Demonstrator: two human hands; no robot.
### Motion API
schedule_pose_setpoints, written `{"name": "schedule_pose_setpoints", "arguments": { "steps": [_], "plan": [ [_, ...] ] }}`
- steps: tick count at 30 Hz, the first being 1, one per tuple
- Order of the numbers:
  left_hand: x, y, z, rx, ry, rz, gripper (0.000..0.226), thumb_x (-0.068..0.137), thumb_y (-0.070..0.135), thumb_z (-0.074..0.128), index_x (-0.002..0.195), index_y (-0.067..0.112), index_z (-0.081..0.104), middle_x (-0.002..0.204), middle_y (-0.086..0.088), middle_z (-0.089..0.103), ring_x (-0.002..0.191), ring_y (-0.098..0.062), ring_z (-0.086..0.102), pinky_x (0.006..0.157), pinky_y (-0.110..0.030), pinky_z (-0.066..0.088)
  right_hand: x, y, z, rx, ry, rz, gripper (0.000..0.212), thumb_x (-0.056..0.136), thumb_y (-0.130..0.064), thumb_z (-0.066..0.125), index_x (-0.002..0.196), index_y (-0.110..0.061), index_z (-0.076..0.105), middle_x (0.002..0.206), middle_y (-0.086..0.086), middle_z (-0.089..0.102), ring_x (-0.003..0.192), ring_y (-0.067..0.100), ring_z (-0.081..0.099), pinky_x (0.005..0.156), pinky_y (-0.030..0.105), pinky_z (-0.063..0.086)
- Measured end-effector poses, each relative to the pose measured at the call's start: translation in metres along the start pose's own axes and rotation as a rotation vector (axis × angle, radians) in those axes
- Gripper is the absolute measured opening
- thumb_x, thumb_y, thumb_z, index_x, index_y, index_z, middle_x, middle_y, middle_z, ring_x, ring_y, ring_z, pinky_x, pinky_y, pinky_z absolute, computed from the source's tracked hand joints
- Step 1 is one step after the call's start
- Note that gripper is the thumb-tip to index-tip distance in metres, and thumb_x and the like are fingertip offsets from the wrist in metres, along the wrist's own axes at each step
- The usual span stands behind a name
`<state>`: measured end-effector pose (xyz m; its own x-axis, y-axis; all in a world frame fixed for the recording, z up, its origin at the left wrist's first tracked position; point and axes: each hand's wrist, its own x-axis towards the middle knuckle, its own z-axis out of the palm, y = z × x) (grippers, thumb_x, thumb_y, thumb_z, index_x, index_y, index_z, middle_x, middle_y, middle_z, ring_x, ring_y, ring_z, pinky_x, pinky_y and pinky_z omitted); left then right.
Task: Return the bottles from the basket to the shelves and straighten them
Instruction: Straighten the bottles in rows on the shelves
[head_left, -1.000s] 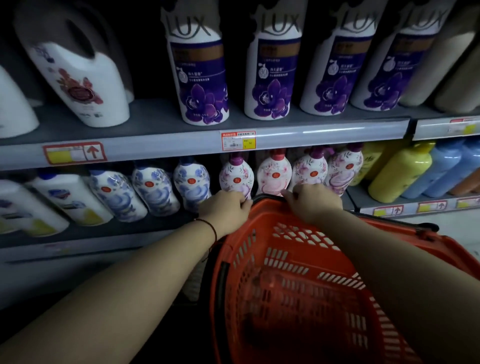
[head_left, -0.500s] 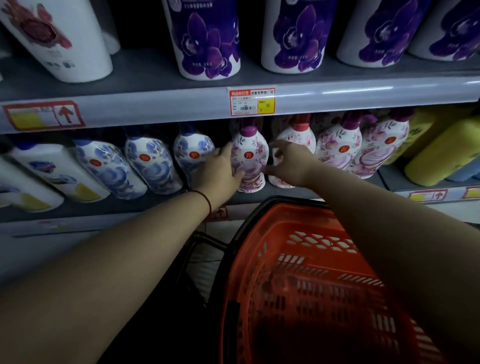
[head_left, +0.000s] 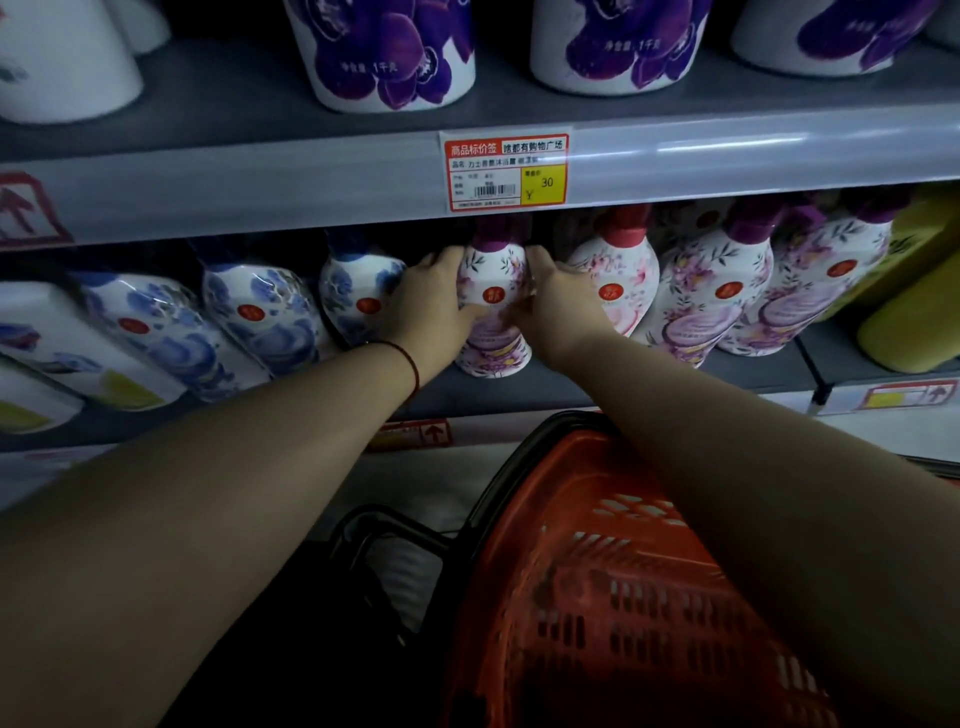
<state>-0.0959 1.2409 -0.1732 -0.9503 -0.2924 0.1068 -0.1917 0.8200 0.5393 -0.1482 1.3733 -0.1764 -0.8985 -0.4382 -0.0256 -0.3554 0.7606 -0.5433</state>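
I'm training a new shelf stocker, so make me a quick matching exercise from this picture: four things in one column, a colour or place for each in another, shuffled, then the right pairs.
Things:
1. price tag
2. basket
3. purple-capped bottle
4. blue-flowered bottle

Descriptions:
A. orange-red, below the shelves
B. between both hands
C. on the shelf edge
D. just left of the left hand

Pairs: 1-C, 2-A, 3-B, 4-D

Both arms reach forward, hands facing each other.
The left hand (head_left: 434, 306) and right hand (head_left: 558, 304) curl inward, fingers wrapped, a red string around the left wrist (head_left: 410, 364).
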Motion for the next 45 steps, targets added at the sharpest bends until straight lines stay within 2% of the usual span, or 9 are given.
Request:
{"name": "schedule_pose_setpoints", "arguments": {
  "steps": [8, 13, 16, 22, 25, 29, 36, 42, 45],
  "plan": [
    [-0.002, 0.006, -0.005, 0.050, -0.023, -0.034, 0.056, 0.079, 0.025, 0.072, 0.127, 0.010, 0.047, 0.127, -0.017, 0.054, 0.116, -0.036, 0.053, 0.093, -0.045, 0.048, -0.018, 0.004, -0.012, 0.052, 0.151, -0.098, 0.042, 0.084, -0.007, 0.058, 0.124, -0.002, 0.044, 0.123, 0.021, 0.050, 0.109, 0.039, 0.052, 0.078, 0.037, 0.043],
    [-0.022, 0.027, -0.011, 0.088, 0.158, -0.086, 0.052, 0.081, 0.028, 0.069, 0.118, 0.003, 0.043, 0.126, -0.017, 0.046, 0.116, -0.034, 0.048, 0.087, -0.042, 0.044, -0.035, 0.029, -0.039, 0.056, 0.372, 0.093, 0.037, 0.083, -0.018, 0.060, 0.111, 0.000, 0.044, 0.118, 0.022, 0.049, 0.108, 0.039, 0.049, 0.078, 0.042, 0.041],
    [-0.034, 0.035, -0.007, -0.004, 0.227, 0.083, 0.043, 0.079, 0.019, 0.070, 0.113, 0.006, 0.047, 0.118, -0.012, 0.049, 0.108, -0.027, 0.052, 0.088, -0.040, 0.047, -0.037, 0.038, -0.046, 0.124, 0.418, 0.203, 0.046, 0.075, -0.014, 0.068, 0.109, 0.001, 0.041, 0.119, 0.022, 0.047, 0.112, 0.038, 0.046, 0.086, 0.040, 0.038],
    [-0.016, 0.056, 0.023, -0.060, -0.069, 0.171, 0.068, 0.081, 0.020, 0.069, 0.141, 0.014, 0.037, 0.140, -0.011, 0.044, 0.121, -0.029, 0.052, 0.101, -0.044, 0.044, -0.031, 0.042, -0.042, 0.134, 0.224, 0.288, 0.084, 0.077, -0.018, 0.072, 0.144, -0.008, 0.021, 0.141, 0.018, 0.032, 0.122, 0.039, 0.044, 0.093, 0.041, 0.041],
    [-0.002, 0.069, 0.038, -0.118, -0.174, 0.132, 0.077, 0.081, 0.016, 0.070, 0.146, 0.013, 0.029, 0.148, -0.014, 0.036, 0.125, -0.033, 0.050, 0.102, -0.047, 0.044, -0.027, 0.047, -0.043, 0.101, 0.198, 0.253, 0.078, 0.078, -0.017, 0.068, 0.143, -0.014, 0.025, 0.137, 0.018, 0.037, 0.117, 0.039, 0.049, 0.088, 0.038, 0.043],
    [0.006, 0.082, 0.046, -0.176, -0.141, 0.151, 0.062, 0.081, 0.010, 0.066, 0.138, 0.013, 0.042, 0.135, -0.015, 0.054, 0.113, -0.034, 0.059, 0.095, -0.044, 0.050, -0.022, 0.053, -0.044, 0.142, 0.228, 0.204, 0.059, 0.080, -0.007, 0.061, 0.134, -0.010, 0.037, 0.130, 0.019, 0.045, 0.114, 0.038, 0.049, 0.084, 0.036, 0.040],
    [0.010, 0.075, 0.049, -0.045, -0.051, 0.107, 0.051, 0.085, 0.015, 0.060, 0.134, 0.019, 0.047, 0.117, -0.016, 0.066, 0.098, -0.034, 0.066, 0.088, -0.044, 0.053, -0.011, 0.054, -0.041, 0.148, 0.204, 0.177, 0.054, 0.083, -0.012, 0.065, 0.130, -0.006, 0.040, 0.132, 0.019, 0.044, 0.118, 0.038, 0.048, 0.087, 0.038, 0.041],
    [0.004, 0.082, 0.042, -0.031, -0.085, 0.095, 0.048, 0.085, 0.016, 0.060, 0.131, 0.015, 0.047, 0.112, -0.017, 0.067, 0.099, -0.034, 0.066, 0.086, -0.042, 0.053, -0.018, 0.051, -0.045, 0.164, 0.192, 0.187, 0.058, 0.083, -0.008, 0.062, 0.134, -0.005, 0.035, 0.135, 0.019, 0.040, 0.118, 0.039, 0.048, 0.089, 0.040, 0.042],
    [-0.005, 0.096, 0.038, -0.010, 0.008, 0.065, 0.043, 0.084, 0.015, 0.061, 0.125, 0.007, 0.048, 0.120, -0.018, 0.055, 0.108, -0.034, 0.057, 0.088, -0.037, 0.045, -0.029, 0.046, -0.056, 0.192, 0.235, 0.206, 0.055, 0.083, -0.015, 0.065, 0.129, -0.003, 0.037, 0.133, 0.018, 0.040, 0.116, 0.037, 0.049, 0.087, 0.040, 0.043]
  ]
}}
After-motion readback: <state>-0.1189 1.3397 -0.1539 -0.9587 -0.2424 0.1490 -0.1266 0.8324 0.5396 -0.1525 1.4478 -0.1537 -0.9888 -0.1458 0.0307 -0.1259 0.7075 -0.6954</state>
